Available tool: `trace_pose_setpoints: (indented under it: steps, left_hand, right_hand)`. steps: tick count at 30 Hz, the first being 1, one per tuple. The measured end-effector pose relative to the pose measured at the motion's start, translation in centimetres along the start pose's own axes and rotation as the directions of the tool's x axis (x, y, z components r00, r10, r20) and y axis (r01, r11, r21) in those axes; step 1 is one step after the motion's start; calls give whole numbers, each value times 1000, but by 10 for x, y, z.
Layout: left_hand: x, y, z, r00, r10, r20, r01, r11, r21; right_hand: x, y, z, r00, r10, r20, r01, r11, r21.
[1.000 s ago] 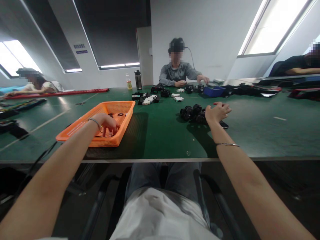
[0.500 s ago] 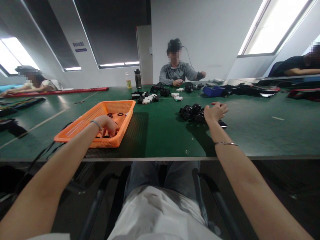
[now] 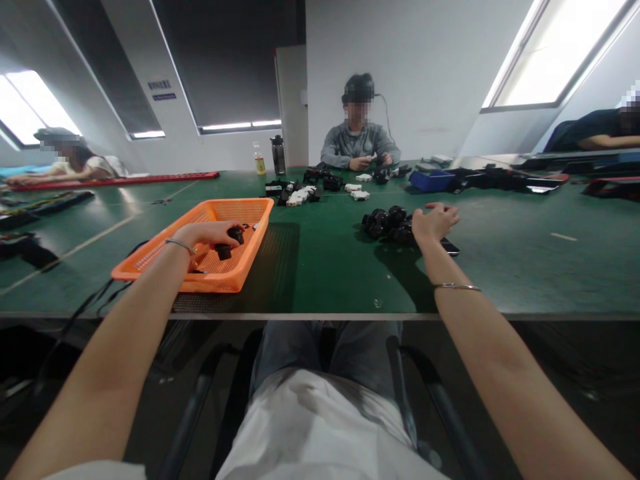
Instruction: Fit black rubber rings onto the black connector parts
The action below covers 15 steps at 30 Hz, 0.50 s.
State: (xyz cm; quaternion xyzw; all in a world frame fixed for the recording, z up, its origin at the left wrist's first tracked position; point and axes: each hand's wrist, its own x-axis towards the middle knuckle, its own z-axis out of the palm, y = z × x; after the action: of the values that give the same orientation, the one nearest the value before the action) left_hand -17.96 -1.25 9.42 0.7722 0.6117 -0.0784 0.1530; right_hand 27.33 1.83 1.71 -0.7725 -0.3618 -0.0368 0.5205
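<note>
Our left hand [image 3: 207,235] has its grip clamped on a small black part [image 3: 234,235] above the orange mesh basket [image 3: 210,283], and our right hand [image 3: 434,223] has its grip apart beside black round parts [image 3: 385,221].

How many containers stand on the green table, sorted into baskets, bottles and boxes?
Orange basket: 1
Bottles: 2, a clear bottle and a dark flask
Blue box: 1
Total: 4

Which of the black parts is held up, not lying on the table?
The part held by the left hand, over the orange basket. The others lie in a pile on the table by the right hand.
</note>
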Motion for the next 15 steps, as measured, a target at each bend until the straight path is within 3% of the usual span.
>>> trace_pose_setpoints:
  steps: [4, 7, 9, 12, 15]
  left_hand:
    - [-1, 7, -5, 978, 17, -209, -33, 997, -76]
    - [0, 11, -8, 883, 20, -469, -79, 991, -107]
    - [1, 12, -10, 826, -1, -564, -100, 984, -148]
    - [2, 10, -10, 825, -7, -565, -88, 986, -139]
    - [5, 2, -7, 904, -12, -428, -16, 998, -63]
  right_hand:
    - [2, 2, 3, 998, -37, -43, 39, 998, 49]
    - [1, 1, 4, 991, -106, -76, 112, 991, 77]
    - [1, 0, 5, 983, -155, -94, 164, 983, 87]
    - [0, 0, 8, 974, -198, -107, 208, 974, 89]
    - [1, 1, 10, 971, -217, -102, 226, 970, 91]
